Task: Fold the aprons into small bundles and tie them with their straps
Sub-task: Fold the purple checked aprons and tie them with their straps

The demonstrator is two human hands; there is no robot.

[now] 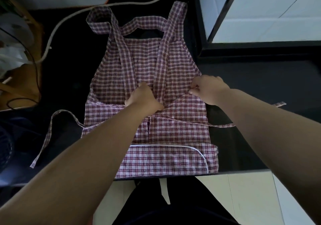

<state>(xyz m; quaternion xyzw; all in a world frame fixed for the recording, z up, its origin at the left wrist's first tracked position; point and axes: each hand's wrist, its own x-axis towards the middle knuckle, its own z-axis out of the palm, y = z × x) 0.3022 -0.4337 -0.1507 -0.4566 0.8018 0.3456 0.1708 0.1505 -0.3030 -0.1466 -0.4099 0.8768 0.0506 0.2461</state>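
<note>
Beyond the fingertips, a pale hose (57, 21) curved over the black counter (260, 82) past the far straps, and a thin dark cable (35, 68) trailed well left of the left hand (144, 99). White panels (260, 16) stood beyond the right hand (206, 89). The plaid apron (139, 65) lay flat under both hands, bib away from the fingers, pocket (166, 157) nearer the person. Left fingers were curled, gripping cloth at the middle where two straps met. Right thumb and fingers pinched a folded edge at the apron's right side. One waist tie (50, 132) trailed left of the hands; a second tie (222, 125) passed under the right forearm.
</note>
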